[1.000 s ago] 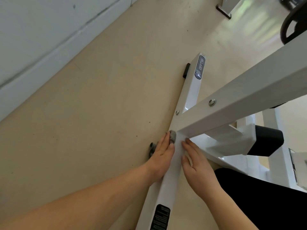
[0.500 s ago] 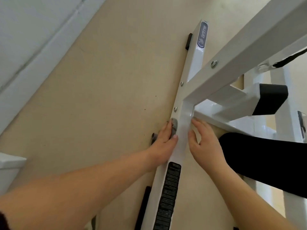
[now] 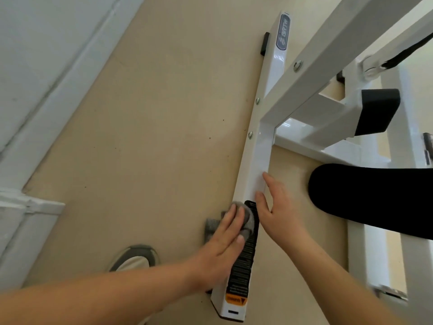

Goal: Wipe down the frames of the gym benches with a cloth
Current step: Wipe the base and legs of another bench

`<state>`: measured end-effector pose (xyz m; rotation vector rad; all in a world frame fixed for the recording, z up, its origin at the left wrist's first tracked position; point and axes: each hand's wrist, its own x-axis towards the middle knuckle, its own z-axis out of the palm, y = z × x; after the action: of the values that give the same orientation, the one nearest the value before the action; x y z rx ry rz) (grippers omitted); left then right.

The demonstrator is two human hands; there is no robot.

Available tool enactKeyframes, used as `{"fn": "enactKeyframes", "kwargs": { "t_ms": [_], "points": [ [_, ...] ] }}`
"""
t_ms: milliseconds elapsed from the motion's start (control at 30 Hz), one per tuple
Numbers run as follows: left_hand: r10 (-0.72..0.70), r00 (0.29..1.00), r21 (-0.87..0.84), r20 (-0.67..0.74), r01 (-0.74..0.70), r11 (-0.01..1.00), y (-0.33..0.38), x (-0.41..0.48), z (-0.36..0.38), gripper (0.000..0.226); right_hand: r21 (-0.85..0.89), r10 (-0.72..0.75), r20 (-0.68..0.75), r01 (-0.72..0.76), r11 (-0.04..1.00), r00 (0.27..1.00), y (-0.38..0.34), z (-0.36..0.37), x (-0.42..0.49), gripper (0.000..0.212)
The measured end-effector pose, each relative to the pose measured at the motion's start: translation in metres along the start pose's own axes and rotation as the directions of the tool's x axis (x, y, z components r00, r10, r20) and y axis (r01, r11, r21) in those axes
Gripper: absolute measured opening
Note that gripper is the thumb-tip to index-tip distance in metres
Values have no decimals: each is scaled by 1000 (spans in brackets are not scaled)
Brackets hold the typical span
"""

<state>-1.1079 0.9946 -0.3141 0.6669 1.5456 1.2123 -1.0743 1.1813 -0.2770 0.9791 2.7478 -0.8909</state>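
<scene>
Change: both your hands have slid down the floor bar (image 3: pixel 257 165), away from the joint with the sloping beam (image 3: pixel 328 57) where they were a second ago. They now sit at the top end of the black warning label (image 3: pixel 243 261) in the lower centre of the frame. More of the cloth shows than before, and your shoe (image 3: pixel 136 259) has come into view at lower left.
Left hand: your left hand (image 3: pixel 225 245) lies flat with its fingers nearly straight. It presses the grey cloth (image 3: pixel 248 220) against the left face of the bar.
Cloth: it is bunched under your palm. One lump sits on the label's upper end and a flap sticks out on the floor side.
Right hand: your right hand (image 3: pixel 278 214) is released, fingers straight and spread. It holds nothing, and its fingertips touch the bar's right edge just above the label.
Frame: the bar is white and glossy and runs from upper centre to lower centre, with a grey logo plate (image 3: pixel 283 31) at its far end. A black pad (image 3: pixel 377 111) shows at the right.
Floor: the beige floor (image 3: pixel 152 137) shows a few dark specks.
Room: a pale wall (image 3: pixel 46 43) with a baseboard fills the upper left. Your knee (image 3: pixel 363 195), in black, is at the right.
</scene>
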Motion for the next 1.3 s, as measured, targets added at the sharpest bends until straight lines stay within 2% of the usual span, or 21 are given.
{"fn": "enactKeyframes", "kwargs": {
  "t_ms": [167, 400, 467, 567, 700, 833, 900, 1033, 1133, 1300],
  "points": [
    [-18, 998, -6, -60, 17, 1000, 10, 18, -4, 60, -10, 20, 5, -20, 1000, 1000, 9, -2, -12, 60],
    [-53, 966, 76, 253, 35, 997, -5, -59, -2, 69, -16, 83, 39, -82, 996, 996, 17, 7, -29, 59],
    [-101, 971, 81, 215, 85, 993, -2, -52, 0, 70, -14, 89, 48, -88, 996, 995, 13, 8, -31, 58],
    [-159, 986, -9, 52, 159, 987, 10, -12, -9, 65, 15, 107, 47, -108, 994, 993, 5, -1, -27, 58],
    [-158, 981, -106, -110, 147, 984, 31, 61, -32, 59, -1, 99, 20, -99, 995, 995, -3, -25, -20, 56],
    [-167, 956, -50, -240, 159, 986, 32, 53, -15, 51, -6, 102, 12, -102, 995, 995, -14, -50, -18, 51],
    [-206, 951, -12, -231, 209, 978, 24, 23, -9, 35, 6, 102, 20, -102, 995, 995, -20, -59, -20, 49],
    [-251, 964, 125, -88, 261, 957, 34, 2, -34, 20, 11, 90, 73, -91, 996, 993, -39, -77, -29, 41],
    [-154, 986, 97, -69, 160, 982, 93, 2, -56, 21, 20, 51, 78, -52, 998, 996, -62, -102, -42, 37],
    [22, 996, 112, -92, -11, 994, 193, 10, -61, 28, 94, 12, -66, -5, 996, 998, -94, -162, -71, 28]
  ]
}}
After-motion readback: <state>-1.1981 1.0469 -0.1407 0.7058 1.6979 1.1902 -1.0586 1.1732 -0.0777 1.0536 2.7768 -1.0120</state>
